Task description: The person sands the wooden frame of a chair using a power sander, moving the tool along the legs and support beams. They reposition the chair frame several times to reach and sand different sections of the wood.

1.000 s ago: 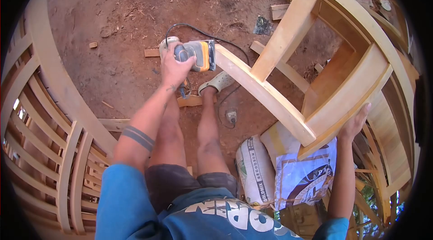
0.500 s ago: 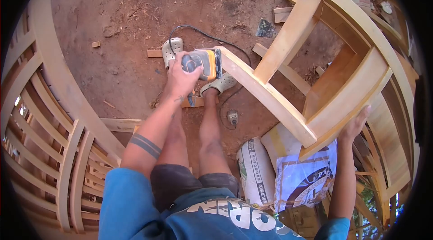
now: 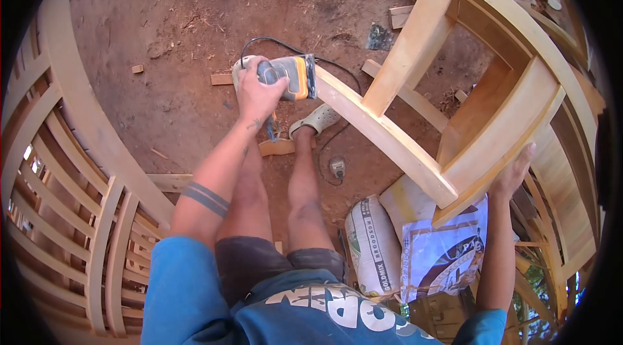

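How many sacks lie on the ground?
3: a white lettered sack beside the knees, a plain pale sack beyond it, a blue-printed sack to its right under the wooden frame. Others may be hidden.

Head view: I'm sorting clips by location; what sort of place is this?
Probably an outdoor carpentry yard: bare dirt ground littered with wood offcuts, unfinished chair frames at left, an electric sander against a chair leg.

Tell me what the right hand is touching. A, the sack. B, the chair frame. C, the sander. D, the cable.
B: the right hand lies open against the edge of the chair frame, while the left hand grips the sander.
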Tool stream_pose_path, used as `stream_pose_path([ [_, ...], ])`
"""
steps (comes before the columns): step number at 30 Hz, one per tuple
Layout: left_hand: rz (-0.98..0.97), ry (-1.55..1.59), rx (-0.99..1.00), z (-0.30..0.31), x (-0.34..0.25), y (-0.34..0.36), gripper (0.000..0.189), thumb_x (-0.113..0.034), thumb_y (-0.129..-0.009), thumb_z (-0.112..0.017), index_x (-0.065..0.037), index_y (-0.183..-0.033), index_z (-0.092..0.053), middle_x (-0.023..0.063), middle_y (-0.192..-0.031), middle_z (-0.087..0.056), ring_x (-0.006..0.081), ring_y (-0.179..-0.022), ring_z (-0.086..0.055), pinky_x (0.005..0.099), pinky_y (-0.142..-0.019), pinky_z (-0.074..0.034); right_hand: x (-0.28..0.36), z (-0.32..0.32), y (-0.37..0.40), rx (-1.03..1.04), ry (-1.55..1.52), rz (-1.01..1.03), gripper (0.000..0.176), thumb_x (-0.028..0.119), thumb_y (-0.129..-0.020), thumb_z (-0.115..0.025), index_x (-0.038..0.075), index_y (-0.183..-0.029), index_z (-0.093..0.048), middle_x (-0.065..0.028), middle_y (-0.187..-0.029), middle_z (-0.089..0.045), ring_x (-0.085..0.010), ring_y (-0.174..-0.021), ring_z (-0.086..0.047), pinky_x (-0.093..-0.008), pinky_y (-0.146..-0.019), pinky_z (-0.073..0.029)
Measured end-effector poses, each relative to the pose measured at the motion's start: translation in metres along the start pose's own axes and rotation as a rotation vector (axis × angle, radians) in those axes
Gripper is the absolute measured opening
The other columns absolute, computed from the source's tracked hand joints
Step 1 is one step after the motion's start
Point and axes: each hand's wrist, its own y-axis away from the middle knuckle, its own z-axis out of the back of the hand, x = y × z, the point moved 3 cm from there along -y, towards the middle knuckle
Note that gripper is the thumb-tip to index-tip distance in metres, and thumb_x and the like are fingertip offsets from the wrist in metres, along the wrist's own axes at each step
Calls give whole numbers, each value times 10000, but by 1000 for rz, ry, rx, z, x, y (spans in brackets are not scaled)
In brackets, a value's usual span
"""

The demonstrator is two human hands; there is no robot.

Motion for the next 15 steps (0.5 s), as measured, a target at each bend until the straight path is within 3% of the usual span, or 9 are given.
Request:
stream_pose_path([
  [3,-38,17,105,3,-44,42,566,-250,-719,-827,-126,-1216,-586,201,-1115,-551,367,-992,-635,438,-883,-532,3,-4,2,12,-75,-31,594,418,-1119,-246,-50,-1424,-446,-156,-1333,-554,-231,-1209,-549,-342,-1056,-432],
  [7,-376,33,153,-6,-85,87,579,-201,-716,-846,-150,-1226,-577,183,-1166,-529,355,-1041,-628,431,-884,-549,5,-8,3,-12,-137,-65,596,423,-1119,-247,-50,-1410,-461,-155,-1320,-558,-233,-1197,-549,-344,-1050,-433],
  [9,-363,13,156,-8,-82,82,569,-214,-732,-836,-152,-1232,-572,186,-1171,-530,356,-1042,-631,437,-903,-540,10,-10,6,-40,-66,-16,595,427,-1118,-251,-49,-1403,-466,-155,-1311,-561,-231,-1182,-553,-345,-1041,-438],
  [12,-5,13,145,0,-56,39,597,-241,-734,-822,-143,-1262,-560,200,-1177,-552,352,-1018,-624,444,-891,-526,11,-9,7,-58,-6,4,598,435,-1115,-261,-48,-1394,-474,-155,-1301,-564,-230,-1163,-558,-344,-1028,-444],
  [15,-3,-7,28,3,-21,5,586,-236,-732,-821,-123,-1248,-567,198,-1137,-567,363,-1038,-622,437,-935,-506,10,-8,4,-76,-51,-45,606,473,-1105,-284,-27,-1382,-488,-129,-1278,-582,-206,-1134,-572,-329,-997,-459],
])
